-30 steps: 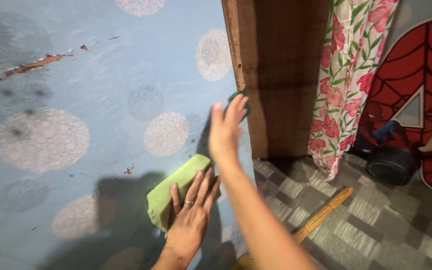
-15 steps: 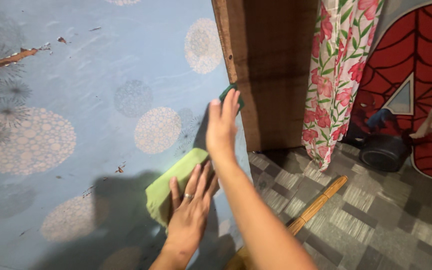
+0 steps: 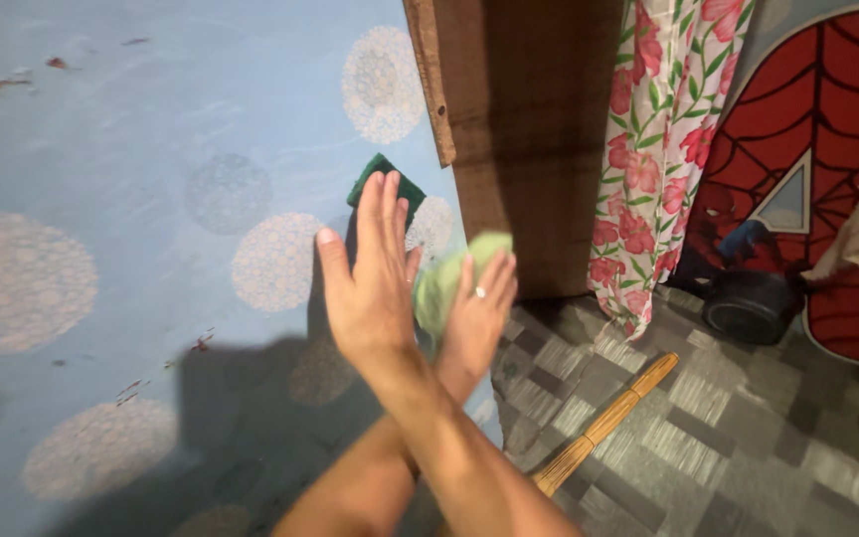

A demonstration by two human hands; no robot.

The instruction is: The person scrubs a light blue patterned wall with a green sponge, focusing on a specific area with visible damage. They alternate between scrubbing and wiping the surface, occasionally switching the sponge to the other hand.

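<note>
My arms are crossed in front of a blue wall covering (image 3: 151, 149) printed with pale round patterns. My right hand (image 3: 370, 273) lies flat against the wall, its fingers pressing a dark green scrub pad (image 3: 382, 177) that shows above the fingertips. To its right, my left hand (image 3: 476, 313), with a ring on one finger, presses a light green cloth (image 3: 444, 278) against the wall near its right edge. Part of the cloth is hidden behind my right hand.
A brown wooden board (image 3: 519, 139) stands right of the wall, with a floral curtain (image 3: 663, 149) beside it. A wooden broom handle (image 3: 613, 418) lies on the checked floor (image 3: 748, 438). A dark round pot (image 3: 753, 306) sits by a red web-patterned panel (image 3: 827, 129).
My right hand slid the scrub pad left and down from the board's edge. My left hand carried the light green cloth up and to the right, so the arms now cross.
</note>
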